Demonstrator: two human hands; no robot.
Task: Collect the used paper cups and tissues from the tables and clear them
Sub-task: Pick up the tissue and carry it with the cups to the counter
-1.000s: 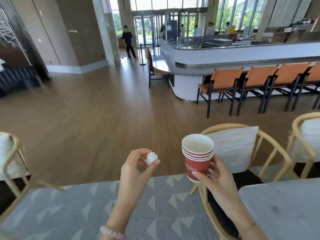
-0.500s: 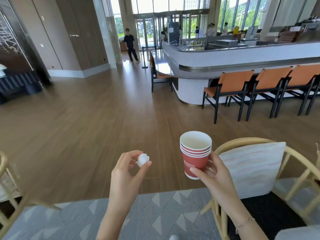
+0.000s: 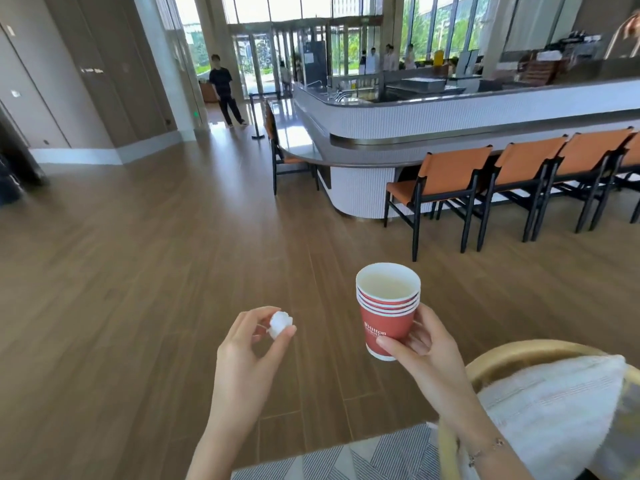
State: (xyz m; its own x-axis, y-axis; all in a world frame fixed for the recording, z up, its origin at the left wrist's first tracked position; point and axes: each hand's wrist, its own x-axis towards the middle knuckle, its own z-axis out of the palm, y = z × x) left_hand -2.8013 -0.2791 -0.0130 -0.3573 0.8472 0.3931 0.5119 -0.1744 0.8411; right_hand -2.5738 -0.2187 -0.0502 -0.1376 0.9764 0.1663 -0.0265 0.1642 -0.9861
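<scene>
A stack of several red paper cups with white insides is upright in my right hand, whose fingers wrap its lower half. My left hand pinches a small crumpled white tissue ball between thumb and fingertips, about a hand's width left of the cups. Both hands are raised over the wooden floor in front of me.
A rattan chair with a white cushion stands at lower right on a grey patterned rug. A curved white bar counter with orange chairs runs across the right. A person stands far off by the glass doors.
The view has moved forward and lifted; the rug, table and rattan chairs slid down and out of frame. Both hands keep the same hold on the tissue and the cups.
</scene>
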